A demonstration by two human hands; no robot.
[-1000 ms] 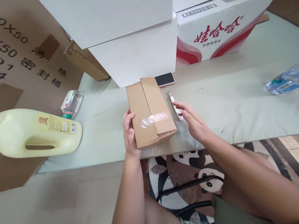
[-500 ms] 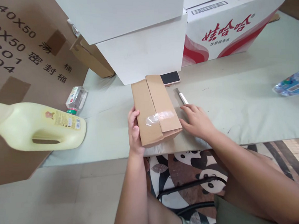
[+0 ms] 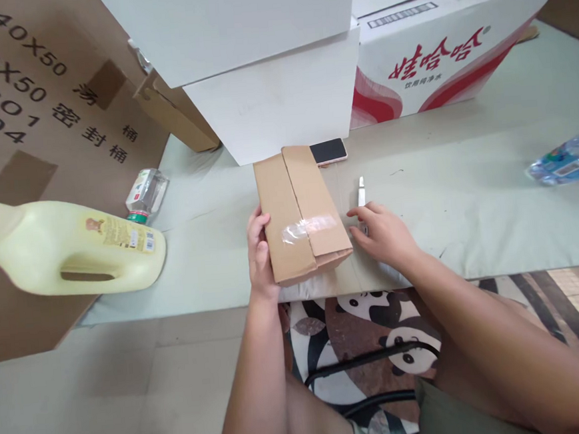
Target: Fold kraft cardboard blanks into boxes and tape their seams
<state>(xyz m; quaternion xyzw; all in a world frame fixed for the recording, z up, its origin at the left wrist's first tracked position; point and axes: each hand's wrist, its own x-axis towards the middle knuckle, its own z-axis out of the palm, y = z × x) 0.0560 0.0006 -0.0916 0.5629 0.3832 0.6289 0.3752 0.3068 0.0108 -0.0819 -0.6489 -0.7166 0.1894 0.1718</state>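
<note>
A small brown cardboard box (image 3: 280, 197) sits near the table's front edge, its top flaps closed under a strip of clear tape (image 3: 320, 223). My left hand (image 3: 260, 256) grips its left side, fingers and thumb against the cardboard. To the right of the box, my right hand (image 3: 388, 236) is closed on a white utility knife (image 3: 361, 194), low over the cloth. The blade end points away from me; part of the handle is hidden by the fingers. Knife and box are apart.
A phone (image 3: 328, 151) lies behind the box, by stacked white cartons (image 3: 280, 97). A yellow jug (image 3: 117, 257) and clear bottle (image 3: 150, 194) stand left, before a big carton (image 3: 15, 165). A water bottle (image 3: 573, 158) lies far right.
The utility knife has turned and shifted right, its tip now pointing straight away from me. My right fingers have closed around its handle. My left hand and the box stay put.
</note>
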